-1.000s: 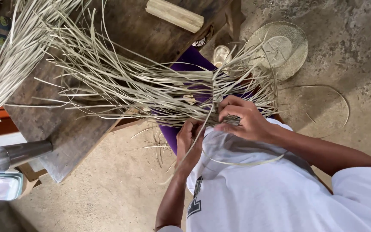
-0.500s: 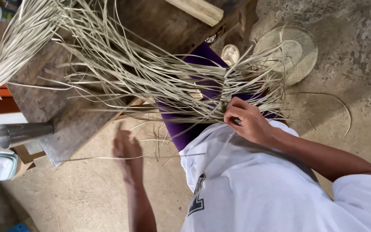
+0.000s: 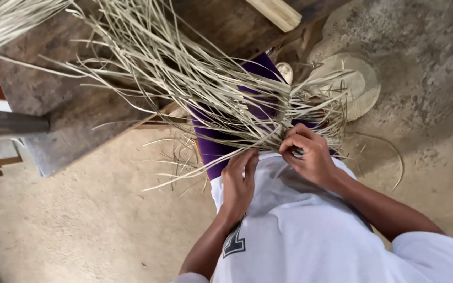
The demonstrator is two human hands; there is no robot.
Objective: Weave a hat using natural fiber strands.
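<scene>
Looking down on a seated person in a white shirt, purple cloth over the lap. No closed container in view; only a round woven disc lying flat on the concrete floor, right of the work, nothing seen resting in it. Small pale round object just beside the disc, kind not discernible.

Bundle of pale straw strips gathered at the lap and fanning out up and left across the dark wooden tabletop, ends loose and splayed. Further strips spread right toward the disc. Second, tighter sheaf at the upper left corner, partly out of frame. Light wooden block on the tabletop at the top edge. Grey metal tube projecting from the left edge, below the tabletop's edge.

Right hand: fingers curled tight, pinching the gathered end of the strips where they converge; a small dark item under the fingertips, not identifiable. Left hand: fingers extended and only slightly bent, tips touching the underside of the strip bundle at the edge of the purple cloth; not closed around anything, as far as can be seen. Hands near each other, not touching.
</scene>
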